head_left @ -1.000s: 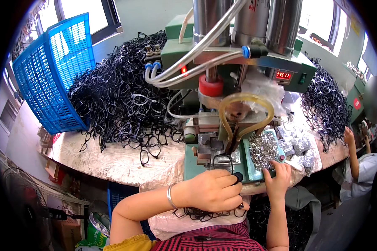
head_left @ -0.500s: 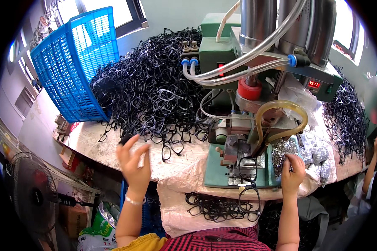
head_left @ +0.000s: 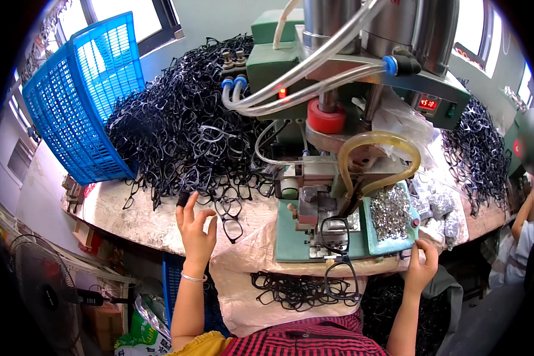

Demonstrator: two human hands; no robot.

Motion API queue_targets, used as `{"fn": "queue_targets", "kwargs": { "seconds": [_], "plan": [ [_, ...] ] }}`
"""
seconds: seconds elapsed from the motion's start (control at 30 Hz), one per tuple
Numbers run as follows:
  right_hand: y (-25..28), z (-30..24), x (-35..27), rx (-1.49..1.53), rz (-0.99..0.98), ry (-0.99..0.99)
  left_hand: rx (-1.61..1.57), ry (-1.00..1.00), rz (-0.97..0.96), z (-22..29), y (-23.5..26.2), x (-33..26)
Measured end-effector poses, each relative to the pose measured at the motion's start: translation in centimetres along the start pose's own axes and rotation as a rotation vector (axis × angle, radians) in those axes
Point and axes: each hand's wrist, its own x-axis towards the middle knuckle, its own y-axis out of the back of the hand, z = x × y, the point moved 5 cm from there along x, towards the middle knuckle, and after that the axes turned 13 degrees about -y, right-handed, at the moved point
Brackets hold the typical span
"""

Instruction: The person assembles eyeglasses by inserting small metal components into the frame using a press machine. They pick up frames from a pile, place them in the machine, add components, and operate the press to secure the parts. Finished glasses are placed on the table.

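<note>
Eyeglass frame (head_left: pixel 342 256) rests at the press (head_left: pixel 327 121), one rim hanging past the front edge of the desk (head_left: pixel 154 216); seating it square and keeping both hands clear of the tooling (head_left: pixel 307 207) seems wisest. Further left along that edge, the left hand (head_left: pixel 197 237) has its fingers apart, empty. The right hand (head_left: pixel 422 268) has thumb and forefinger nearly together beside the tray (head_left: pixel 391 247); whether they pinch anything I cannot tell. How the upper rim sits is unclear.

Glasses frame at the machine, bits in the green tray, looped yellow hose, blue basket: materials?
Glasses frame: probably plastic; uniformly dark, slight sheen.
Bits: likely metal, polished; bright silvery glints, though plated plastic is possible.
Hose: flexible plastic or rubber; translucent amber, smoothly bent.
Basket: likely moulded plastic; even blue lattice.
</note>
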Motion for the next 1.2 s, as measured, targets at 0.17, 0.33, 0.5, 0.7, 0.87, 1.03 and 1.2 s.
{"fn": "queue_targets", "kwargs": {
  "seconds": [0.17, 0.33, 0.5, 0.7, 0.87, 1.03, 1.2],
  "plan": [
    [-3.0, -7.2, 0.0, 0.216, -0.246, 0.013, 0.069, -0.132, -0.213, -1.0, -5.3, -1.7],
    [-9.0, -14.2, 1.5, 0.485, -0.375, 0.236, 0.015, -0.197, 0.097, 2.2, -4.6, 1.7],
    [-11.2, -13.7, -0.8, 0.758, -0.512, -0.131, -0.68, 0.369, 0.25, 3.2, -4.1, -1.6],
    [-11.2, -14.4, -1.3, 0.855, -0.605, -0.245, -1.229, 0.002, 0.515, 11.8, 2.3, 6.1],
    [-10.1, -16.2, -2.2, 0.917, -0.625, -0.341, -1.131, -0.184, 0.449, 15.1, 5.3, 11.2],
    [-7.3, -14.5, 0.0, 0.372, -0.588, 0.108, -0.943, -0.546, 0.153, 17.4, 4.8, 8.1],
    [-7.2, -3.9, 3.1, -0.25, -0.21, 0.209, -0.812, -0.82, 0.063, 21.1, 1.9, 6.4]
  ]
}}
